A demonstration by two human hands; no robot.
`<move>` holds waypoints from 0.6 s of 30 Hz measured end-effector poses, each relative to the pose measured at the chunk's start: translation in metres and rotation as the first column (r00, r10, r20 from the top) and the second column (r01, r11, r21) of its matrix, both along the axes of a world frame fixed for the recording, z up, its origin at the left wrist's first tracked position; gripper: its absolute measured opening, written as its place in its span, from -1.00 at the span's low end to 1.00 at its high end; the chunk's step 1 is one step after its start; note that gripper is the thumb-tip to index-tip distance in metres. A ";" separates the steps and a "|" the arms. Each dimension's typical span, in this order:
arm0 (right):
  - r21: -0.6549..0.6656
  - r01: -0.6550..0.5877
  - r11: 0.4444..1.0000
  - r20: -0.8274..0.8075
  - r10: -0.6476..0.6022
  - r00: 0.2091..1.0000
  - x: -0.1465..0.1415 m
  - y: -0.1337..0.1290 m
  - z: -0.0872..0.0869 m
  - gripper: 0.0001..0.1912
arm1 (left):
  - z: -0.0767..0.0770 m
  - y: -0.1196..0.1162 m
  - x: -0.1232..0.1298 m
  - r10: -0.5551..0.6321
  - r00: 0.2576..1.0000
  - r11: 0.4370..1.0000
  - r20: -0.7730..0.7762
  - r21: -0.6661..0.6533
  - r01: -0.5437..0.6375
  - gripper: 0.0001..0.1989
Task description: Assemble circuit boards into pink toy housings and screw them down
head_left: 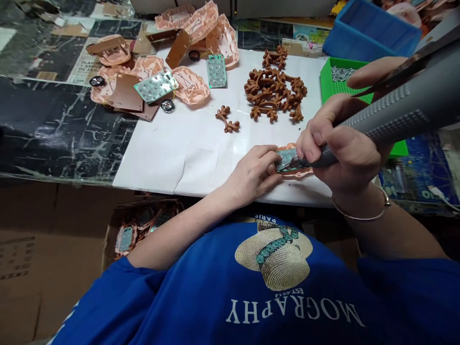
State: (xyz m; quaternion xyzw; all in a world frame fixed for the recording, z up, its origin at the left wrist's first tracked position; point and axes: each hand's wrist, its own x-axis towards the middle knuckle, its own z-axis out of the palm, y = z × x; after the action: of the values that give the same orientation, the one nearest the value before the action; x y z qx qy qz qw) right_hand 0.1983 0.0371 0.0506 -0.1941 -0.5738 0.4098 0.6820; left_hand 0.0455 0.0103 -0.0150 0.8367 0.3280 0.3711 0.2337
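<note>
My right hand (345, 143) is wrapped round a grey power screwdriver (391, 105), held at a slant. Its tip points down at a green circuit board (286, 155) lying in a pink plastic shell (304, 173); whether it touches a screw I cannot tell. With bent fingers, my left hand (257, 170) grips the left end of that shell against the white sheet. Part of the shell is hidden by my right hand. Just beyond my hands lies a heap of brown antler-shaped plastic pieces (273, 93), with one separate antler piece (227, 119) to its left.
At the back left are several pink shells (190, 86) with circuit boards (156, 87) and small round speakers (167, 106). A green tray (326, 79) of screws (343, 73) stands at right, a blue bin (370, 31) behind it. Below the table edge sits a box of assembled shells (126, 237).
</note>
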 end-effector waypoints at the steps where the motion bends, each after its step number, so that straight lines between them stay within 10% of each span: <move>1: -0.006 -0.012 1.000 0.008 0.012 1.000 0.000 -0.001 -0.001 -0.59 | 0.000 0.000 0.000 -0.002 1.000 1.000 0.004 0.004 0.002 -0.79; 18: -0.215 0.076 0.974 0.130 -0.049 0.990 -0.004 -0.010 0.020 -0.53 | 0.002 -0.001 0.001 0.012 1.000 1.000 -0.001 -0.005 -0.012 -0.81</move>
State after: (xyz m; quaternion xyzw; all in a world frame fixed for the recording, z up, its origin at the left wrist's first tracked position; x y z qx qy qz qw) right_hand 0.1939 0.0273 0.0708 -0.3112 -0.5598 0.4360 0.6322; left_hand 0.0462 0.0094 -0.0130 0.8342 0.3342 0.3715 0.2334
